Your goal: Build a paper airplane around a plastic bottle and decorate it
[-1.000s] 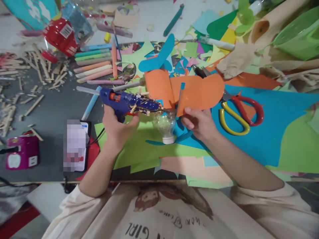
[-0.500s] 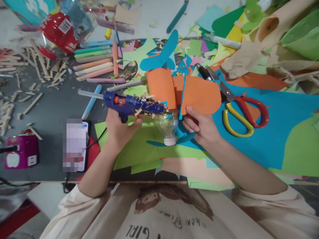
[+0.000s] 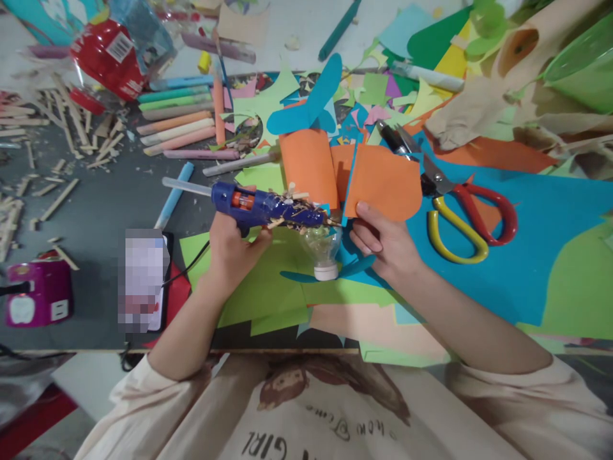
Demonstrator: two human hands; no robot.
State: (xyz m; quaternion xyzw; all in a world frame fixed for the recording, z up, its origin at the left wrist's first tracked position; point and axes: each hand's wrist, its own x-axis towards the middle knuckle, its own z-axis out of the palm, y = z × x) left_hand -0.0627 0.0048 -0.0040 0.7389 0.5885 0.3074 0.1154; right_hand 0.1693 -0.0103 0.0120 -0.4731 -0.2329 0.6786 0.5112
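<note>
My left hand (image 3: 234, 249) is wrapped around the handle of a blue hot glue gun (image 3: 268, 207), with a glue stick (image 3: 186, 186) poking out behind. Wood bits cling to its barrel, and the nozzle meets the lower end of a blue edge strip (image 3: 353, 179). That strip runs along the straight side of an orange paper piece (image 3: 385, 182), which my right hand (image 3: 390, 246) pinches at its lower corner. Below the nozzle lies a clear bottle top with a white cap (image 3: 325, 271). Beyond it is an orange paper-wrapped body (image 3: 309, 166) with blue paper blades (image 3: 311, 108).
Red and yellow scissors (image 3: 472, 211) lie right of my right hand on blue paper (image 3: 517, 275). Several markers (image 3: 179, 128), wood sticks (image 3: 76, 121) and paper scraps cover the back. A phone (image 3: 146, 281) and a purple box (image 3: 39, 291) sit at left.
The glue gun has moved right, bringing its nozzle from over the bottle top to the blue strip's lower end. My right hand still holds the orange piece, almost unmoved.
</note>
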